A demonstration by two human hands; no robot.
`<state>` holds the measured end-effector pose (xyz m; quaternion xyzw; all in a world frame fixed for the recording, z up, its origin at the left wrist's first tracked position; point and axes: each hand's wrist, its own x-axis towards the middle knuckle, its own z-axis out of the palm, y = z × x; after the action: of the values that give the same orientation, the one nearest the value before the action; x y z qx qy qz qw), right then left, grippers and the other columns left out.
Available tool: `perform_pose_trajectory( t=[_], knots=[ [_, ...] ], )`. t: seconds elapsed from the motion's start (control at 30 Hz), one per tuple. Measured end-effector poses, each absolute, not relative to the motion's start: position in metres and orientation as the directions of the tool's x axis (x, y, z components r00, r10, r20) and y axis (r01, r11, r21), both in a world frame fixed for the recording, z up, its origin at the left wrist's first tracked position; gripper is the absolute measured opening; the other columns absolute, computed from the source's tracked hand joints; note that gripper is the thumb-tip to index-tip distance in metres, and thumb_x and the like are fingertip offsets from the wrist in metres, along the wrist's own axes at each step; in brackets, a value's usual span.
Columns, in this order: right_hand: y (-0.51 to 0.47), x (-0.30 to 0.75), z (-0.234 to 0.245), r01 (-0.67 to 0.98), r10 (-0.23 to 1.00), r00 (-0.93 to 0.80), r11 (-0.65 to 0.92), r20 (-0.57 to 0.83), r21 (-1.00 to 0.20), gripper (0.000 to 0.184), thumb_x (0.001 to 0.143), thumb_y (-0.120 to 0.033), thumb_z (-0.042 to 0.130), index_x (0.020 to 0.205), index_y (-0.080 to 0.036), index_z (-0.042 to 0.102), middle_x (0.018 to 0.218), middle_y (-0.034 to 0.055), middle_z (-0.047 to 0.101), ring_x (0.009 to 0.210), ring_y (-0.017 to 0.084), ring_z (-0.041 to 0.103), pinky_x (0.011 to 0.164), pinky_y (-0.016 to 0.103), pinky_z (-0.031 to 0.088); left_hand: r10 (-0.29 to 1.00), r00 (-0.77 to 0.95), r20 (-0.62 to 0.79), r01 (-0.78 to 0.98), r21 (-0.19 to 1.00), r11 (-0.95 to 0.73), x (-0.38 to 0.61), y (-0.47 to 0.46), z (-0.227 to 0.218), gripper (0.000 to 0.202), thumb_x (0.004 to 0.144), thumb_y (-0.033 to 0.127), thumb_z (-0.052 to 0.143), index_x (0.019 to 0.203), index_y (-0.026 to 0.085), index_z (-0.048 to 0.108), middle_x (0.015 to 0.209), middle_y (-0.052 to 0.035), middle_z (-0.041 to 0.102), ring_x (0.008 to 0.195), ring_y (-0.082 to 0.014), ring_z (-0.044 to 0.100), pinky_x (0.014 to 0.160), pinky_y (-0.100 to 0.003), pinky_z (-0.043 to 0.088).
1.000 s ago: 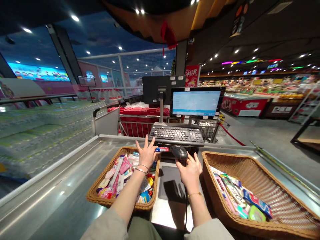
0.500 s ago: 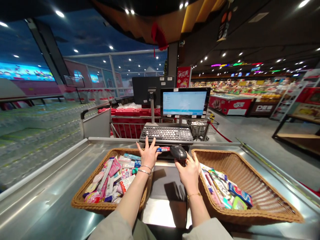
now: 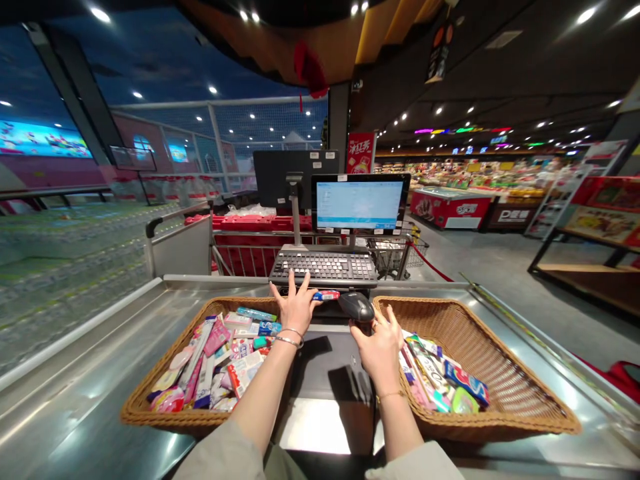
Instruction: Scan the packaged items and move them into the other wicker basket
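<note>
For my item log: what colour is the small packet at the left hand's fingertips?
Red and blue. The packet, beside the scanner, shows best in the head view.

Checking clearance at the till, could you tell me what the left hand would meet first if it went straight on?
Probably the front edge of the keyboard, just beyond the left hand; the depth between them is unclear.

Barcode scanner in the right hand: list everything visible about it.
The barcode scanner is a dark, rounded, plastic-looking handheld unit with a slight sheen. The right hand grips it from behind, hiding its handle. Its head is held off the counter, in front of the keyboard, close beside a small red-and-blue pack held by the left hand. No cable can be made out.
</note>
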<state>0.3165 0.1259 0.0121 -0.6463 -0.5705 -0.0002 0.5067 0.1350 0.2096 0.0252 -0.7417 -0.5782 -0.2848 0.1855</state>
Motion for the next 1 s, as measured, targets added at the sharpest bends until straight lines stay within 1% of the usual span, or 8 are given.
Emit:
perform_pose_trajectory(
  t=[0.17,0.3,0.5,0.73,1.0],
  knots=[
    [0.124,0.318,0.015,0.737,0.749,0.334,0.172,0.572,-0.654,0.030,0.077,-0.039,0.061,0.093,-0.018,0.074,0.127,0.0076,0.064,0.136,0.035,0.033,0.112,0.053,0.019,0.741,0.172,0.649,0.963,0.049,-0.266,0.139,0.212,0.027,0.021,0.085,0.038,0.063,0.105,0.034,0.070,0.150,0.0021,0.043,0.149,-0.0336,0.011,0.105,-0.072,-0.021],
    [0.122,0.318,0.018,0.723,0.755,0.340,0.172,0.561,-0.669,0.027,0.075,-0.038,0.063,0.090,-0.019,0.075,0.126,0.0064,0.065,0.137,0.034,0.033,0.112,0.052,0.021,0.739,0.169,0.652,0.959,0.065,-0.277,0.142,0.211,0.028,0.021,0.085,0.037,0.063,0.104,0.033,0.070,0.149,0.0014,0.044,0.149,-0.0341,0.012,0.105,-0.073,-0.020],
    [0.122,0.319,0.019,0.725,0.750,0.336,0.180,0.570,-0.665,0.025,0.074,-0.035,0.064,0.091,-0.019,0.075,0.125,0.0069,0.066,0.136,0.033,0.034,0.111,0.052,0.022,0.733,0.162,0.660,0.959,0.071,-0.275,0.143,0.212,0.027,0.021,0.085,0.036,0.063,0.105,0.034,0.070,0.149,0.0021,0.045,0.148,-0.0338,0.013,0.105,-0.073,-0.020],
    [0.121,0.319,0.022,0.730,0.759,0.315,0.189,0.569,-0.657,0.024,0.075,-0.035,0.064,0.089,-0.019,0.075,0.124,0.0067,0.066,0.137,0.034,0.034,0.111,0.053,0.023,0.741,0.158,0.653,0.958,0.080,-0.275,0.144,0.212,0.029,0.022,0.085,0.035,0.063,0.107,0.034,0.070,0.149,0.0001,0.045,0.149,-0.0341,0.011,0.106,-0.075,-0.017],
    [0.119,0.317,0.024,0.733,0.756,0.305,0.201,0.579,-0.649,0.024,0.076,-0.034,0.062,0.091,-0.020,0.075,0.123,0.0072,0.066,0.137,0.034,0.035,0.111,0.053,0.022,0.737,0.168,0.655,0.959,0.065,-0.276,0.143,0.213,0.028,0.022,0.086,0.035,0.062,0.107,0.034,0.070,0.149,0.0007,0.044,0.149,-0.0343,0.011,0.105,-0.075,-0.019]
  ],
)
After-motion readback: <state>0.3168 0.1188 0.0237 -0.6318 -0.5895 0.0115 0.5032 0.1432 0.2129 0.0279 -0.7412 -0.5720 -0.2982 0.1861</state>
